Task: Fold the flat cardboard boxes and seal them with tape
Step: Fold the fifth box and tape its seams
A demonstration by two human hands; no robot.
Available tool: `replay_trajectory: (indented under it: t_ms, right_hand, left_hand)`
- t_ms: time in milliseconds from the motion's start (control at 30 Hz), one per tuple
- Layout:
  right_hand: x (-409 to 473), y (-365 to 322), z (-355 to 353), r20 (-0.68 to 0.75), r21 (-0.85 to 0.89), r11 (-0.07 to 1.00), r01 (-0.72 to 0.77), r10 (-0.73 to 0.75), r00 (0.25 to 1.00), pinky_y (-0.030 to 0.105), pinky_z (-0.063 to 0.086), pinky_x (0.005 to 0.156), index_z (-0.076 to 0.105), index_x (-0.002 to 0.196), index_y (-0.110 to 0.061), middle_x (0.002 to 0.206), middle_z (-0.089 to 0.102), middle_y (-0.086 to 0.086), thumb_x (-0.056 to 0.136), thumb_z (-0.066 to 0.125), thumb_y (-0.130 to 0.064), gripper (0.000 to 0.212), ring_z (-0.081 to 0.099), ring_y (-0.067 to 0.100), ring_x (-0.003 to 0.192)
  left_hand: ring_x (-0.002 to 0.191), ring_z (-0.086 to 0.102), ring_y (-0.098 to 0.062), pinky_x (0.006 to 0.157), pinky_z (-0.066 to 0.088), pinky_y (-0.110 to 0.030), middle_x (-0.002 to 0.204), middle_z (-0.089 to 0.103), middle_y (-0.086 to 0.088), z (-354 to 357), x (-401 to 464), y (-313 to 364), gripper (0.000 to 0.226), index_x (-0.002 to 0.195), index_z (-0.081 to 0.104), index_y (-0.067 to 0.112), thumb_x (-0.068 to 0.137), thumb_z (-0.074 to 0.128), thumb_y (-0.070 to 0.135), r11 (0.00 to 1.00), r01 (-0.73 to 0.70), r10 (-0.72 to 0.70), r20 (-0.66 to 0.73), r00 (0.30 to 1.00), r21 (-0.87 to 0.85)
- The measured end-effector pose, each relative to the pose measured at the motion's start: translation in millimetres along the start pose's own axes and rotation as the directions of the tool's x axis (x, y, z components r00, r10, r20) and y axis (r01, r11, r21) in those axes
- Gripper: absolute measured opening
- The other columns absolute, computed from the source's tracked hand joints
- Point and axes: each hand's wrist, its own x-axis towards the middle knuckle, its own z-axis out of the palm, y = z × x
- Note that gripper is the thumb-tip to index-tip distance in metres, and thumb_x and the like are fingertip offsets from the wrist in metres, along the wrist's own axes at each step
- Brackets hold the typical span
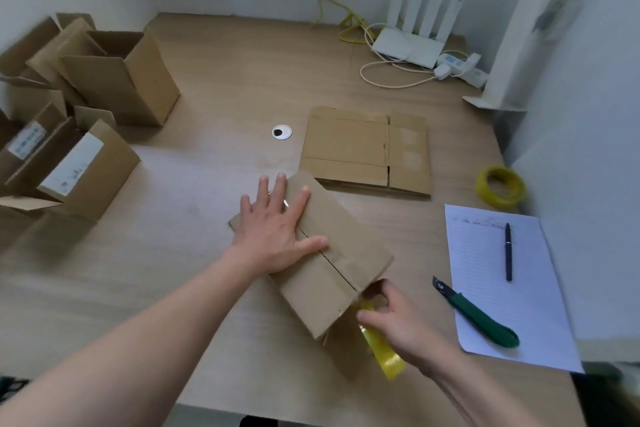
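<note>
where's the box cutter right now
In the head view, the box cutter lies at right on the paper's lower left edge, below the pen.

No text can be read: labels on the far-left boxes point(74, 163) and writing on the right-hand sheet point(498, 274) are blurred.

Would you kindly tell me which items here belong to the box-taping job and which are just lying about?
Job: box under the left hand; tape strip in the right hand; flat box; tape roll; cutter.
Lying about: pen; paper; router.
</note>
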Motion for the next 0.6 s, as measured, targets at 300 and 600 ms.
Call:
replay_trajectory:
  t_ms: [300, 600]
  right_hand:
    - [-4.0, 12.4, 83.0, -0.304, 0.382, 0.924, -0.024, 0.15, 0.941, 0.035, 0.054, 0.05, 0.057, 0.102, -0.022, 0.091, 0.066, 0.009, 0.078, 0.067, -0.02, 0.026, 0.064, 0.024, 0.054]
    - [-1.0, 19.9, 89.2, -0.426, 0.384, 0.923, 0.024, 0.154, 0.892, 0.034, 0.054, 0.048, 0.063, 0.105, -0.02, 0.098, 0.071, 0.003, 0.064, 0.066, -0.027, 0.041, 0.067, 0.021, 0.062]
  left_hand:
    - [0.15, -0.011, -0.032, 0.115, 0.007, -0.058, 0.165, -0.01, 0.002, -11.8, 50.5, 3.1, 0.098, 0.153, -0.005, 0.038, 0.071, -0.005, 0.091, 0.903, -0.392, 0.397, 0.004, 0.918, 0.175]
    - [0.15, -0.009, -0.03, 0.116, 0.009, -0.056, 0.165, -0.009, -0.006, -9.1, 28.0, 4.5, 0.106, 0.155, 0.004, 0.013, 0.076, -0.003, 0.083, 0.952, -0.304, 0.305, -0.015, 0.952, 0.04]
